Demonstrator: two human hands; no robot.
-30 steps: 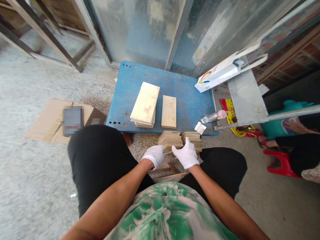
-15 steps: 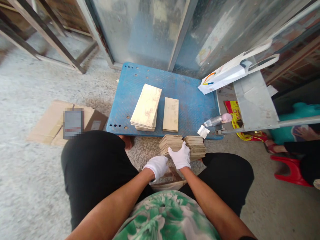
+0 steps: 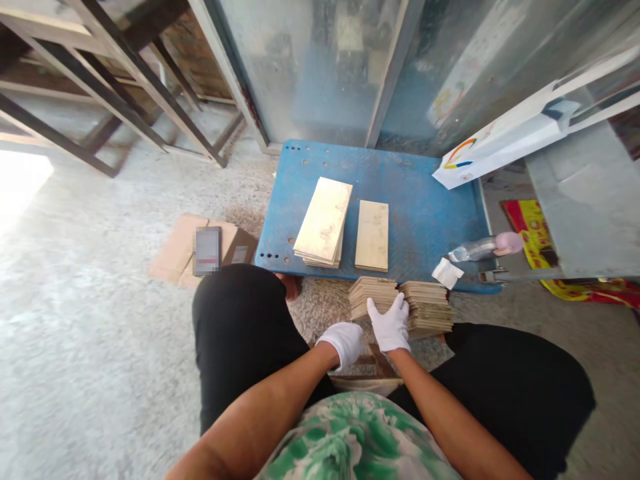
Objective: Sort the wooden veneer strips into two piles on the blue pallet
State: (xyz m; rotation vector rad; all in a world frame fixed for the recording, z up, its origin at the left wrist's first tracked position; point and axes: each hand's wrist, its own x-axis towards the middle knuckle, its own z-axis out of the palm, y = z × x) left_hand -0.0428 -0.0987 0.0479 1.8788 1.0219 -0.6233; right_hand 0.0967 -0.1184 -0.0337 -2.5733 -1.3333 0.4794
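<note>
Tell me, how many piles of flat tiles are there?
4. On the blue platform: a taller pile and, right of it, a thin pile. On the floor: a near-left pile and a near-right pile, the right hand touching both. Others may be hidden.

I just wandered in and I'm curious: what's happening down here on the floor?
A seated person in white gloves leans over two bundles of thin wooden slats on the floor between their knees. The right hand lies spread on top, where the bundles meet. The left hand is curled just in front of them; whether it grips anything is unclear. Beyond, a blue platform carries two stacks of pale rectangular boards, with a plastic bottle at its right corner.
</note>
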